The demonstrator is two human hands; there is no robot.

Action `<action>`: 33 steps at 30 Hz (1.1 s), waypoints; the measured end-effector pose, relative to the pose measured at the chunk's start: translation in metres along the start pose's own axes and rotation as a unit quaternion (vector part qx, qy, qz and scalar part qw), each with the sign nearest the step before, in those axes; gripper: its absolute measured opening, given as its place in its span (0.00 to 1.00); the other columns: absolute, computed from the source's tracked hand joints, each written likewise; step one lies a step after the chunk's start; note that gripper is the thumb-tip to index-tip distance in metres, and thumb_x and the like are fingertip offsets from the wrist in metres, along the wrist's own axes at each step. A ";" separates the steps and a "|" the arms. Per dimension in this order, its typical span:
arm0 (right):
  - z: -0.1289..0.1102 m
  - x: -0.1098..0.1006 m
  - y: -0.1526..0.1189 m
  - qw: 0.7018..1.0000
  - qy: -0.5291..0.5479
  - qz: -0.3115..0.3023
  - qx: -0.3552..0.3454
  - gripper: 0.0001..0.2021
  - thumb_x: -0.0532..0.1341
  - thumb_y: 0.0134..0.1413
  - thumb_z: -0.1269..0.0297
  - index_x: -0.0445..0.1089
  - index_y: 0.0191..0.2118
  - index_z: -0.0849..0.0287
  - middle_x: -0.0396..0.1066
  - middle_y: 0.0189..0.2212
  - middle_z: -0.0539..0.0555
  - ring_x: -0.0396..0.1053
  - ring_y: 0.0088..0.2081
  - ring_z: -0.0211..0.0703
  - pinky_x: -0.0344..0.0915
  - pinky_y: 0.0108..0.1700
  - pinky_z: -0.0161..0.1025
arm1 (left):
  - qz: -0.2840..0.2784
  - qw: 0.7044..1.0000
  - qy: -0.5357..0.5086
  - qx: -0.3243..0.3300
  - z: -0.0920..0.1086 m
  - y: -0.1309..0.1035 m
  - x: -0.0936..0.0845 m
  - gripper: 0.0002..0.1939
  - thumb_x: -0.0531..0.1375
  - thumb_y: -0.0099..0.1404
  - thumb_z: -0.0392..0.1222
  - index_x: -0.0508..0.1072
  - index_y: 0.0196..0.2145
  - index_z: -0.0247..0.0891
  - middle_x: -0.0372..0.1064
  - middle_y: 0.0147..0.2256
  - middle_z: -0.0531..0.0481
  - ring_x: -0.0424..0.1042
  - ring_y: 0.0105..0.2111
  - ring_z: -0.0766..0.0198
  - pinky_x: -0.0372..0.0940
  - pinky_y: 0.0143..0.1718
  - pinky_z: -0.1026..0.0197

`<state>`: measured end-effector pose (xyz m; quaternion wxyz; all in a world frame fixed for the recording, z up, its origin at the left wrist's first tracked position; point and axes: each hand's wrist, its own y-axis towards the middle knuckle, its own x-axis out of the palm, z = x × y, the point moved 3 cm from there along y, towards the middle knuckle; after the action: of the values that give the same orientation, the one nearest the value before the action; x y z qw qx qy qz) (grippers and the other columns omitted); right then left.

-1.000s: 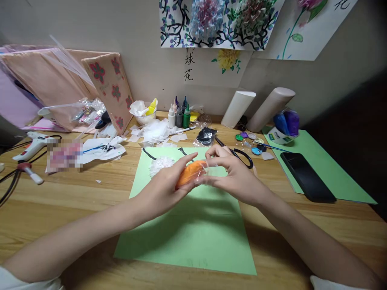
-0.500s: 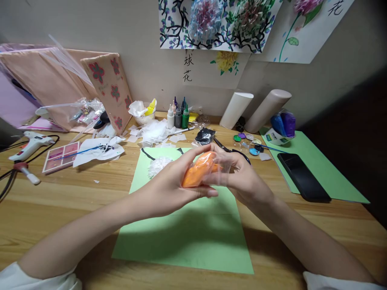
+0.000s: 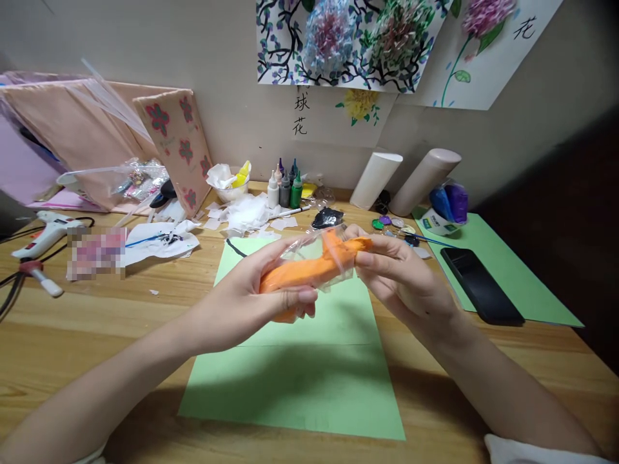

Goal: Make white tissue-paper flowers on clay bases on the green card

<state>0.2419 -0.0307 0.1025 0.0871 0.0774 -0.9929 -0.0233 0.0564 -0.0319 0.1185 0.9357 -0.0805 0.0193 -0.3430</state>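
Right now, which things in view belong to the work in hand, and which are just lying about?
In hand:
orange material, left hand gripping it, right hand pinching its end
clear wrapper partly around it
probably the green sheet beneath the hands

Apparently lying about:
black phone
glue gun
squeeze bottles

A lump of orange clay (image 3: 304,274), bright and soft-looking, sits partly inside a crinkled, clear plastic bag (image 3: 342,278). Both are held up above the tabletop (image 3: 120,309), in front of its far edge. The clay is elongated and tilted, its higher right end bending into a narrower, rough-edged tip that pokes out past the plastic.
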 end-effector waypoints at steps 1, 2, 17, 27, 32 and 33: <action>0.001 -0.001 0.002 1.000 -0.022 -0.007 0.002 0.05 0.67 0.43 0.58 0.75 0.27 0.52 0.66 0.33 0.50 0.64 0.39 0.41 0.62 0.43 0.39 | 0.005 1.000 0.019 0.005 -0.001 -0.001 -0.001 0.34 0.60 0.61 0.44 0.51 0.61 0.44 0.69 0.29 0.52 0.70 0.29 0.66 0.65 0.28 0.67; 0.002 -0.001 0.003 0.999 -0.052 -0.015 0.002 0.06 0.67 0.45 0.57 0.75 0.28 0.52 0.66 0.33 0.51 0.64 0.39 0.42 0.62 0.44 0.40 | 0.014 0.999 0.044 0.016 -0.001 -0.001 -0.002 0.34 0.60 0.61 0.44 0.51 0.61 0.44 0.69 0.31 0.52 0.71 0.29 0.66 0.66 0.29 0.66; -0.014 0.000 0.000 0.973 -0.193 0.000 -0.125 0.03 0.65 0.49 0.62 0.76 0.30 0.53 0.61 0.28 0.50 0.61 0.34 0.39 0.61 0.37 0.39 | -0.005 0.986 0.156 0.064 -0.011 0.006 0.008 0.20 0.53 0.66 0.42 0.60 0.55 0.45 0.69 0.36 0.51 0.70 0.33 0.67 0.65 0.35 0.67; -0.061 -0.109 0.010 0.885 0.011 0.365 -0.289 0.03 0.67 0.46 0.66 0.74 0.25 0.53 0.68 0.26 0.46 0.61 0.26 0.31 0.63 0.36 0.37 | 0.052 0.993 0.076 -0.069 -0.017 -0.015 -0.015 0.15 0.58 0.62 0.50 0.67 0.44 0.43 0.66 0.27 0.54 0.66 0.28 0.67 0.64 0.30 0.68; -0.089 -0.131 -0.001 0.911 -0.047 0.299 -0.279 0.01 0.66 0.49 0.62 0.73 0.29 0.49 0.69 0.29 0.45 0.66 0.30 0.33 0.66 0.33 0.36 | 0.028 0.994 0.065 -0.084 -0.011 0.000 -0.004 0.19 0.57 0.61 0.52 0.65 0.48 0.43 0.69 0.33 0.51 0.68 0.34 0.63 0.64 0.38 0.63; -0.092 -0.128 -0.004 0.909 -0.063 0.295 -0.287 0.01 0.65 0.49 0.61 0.74 0.30 0.49 0.68 0.29 0.45 0.66 0.29 0.33 0.66 0.32 0.35 | 0.011 0.995 0.051 -0.081 -0.009 0.009 0.004 0.19 0.56 0.62 0.52 0.65 0.48 0.43 0.69 0.37 0.50 0.69 0.37 0.62 0.64 0.41 0.62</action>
<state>0.3838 -0.0176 0.1709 0.0460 -0.2491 -0.9245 -0.2850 0.0649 -0.0290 0.1077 0.9277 -0.1380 0.0961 -0.3333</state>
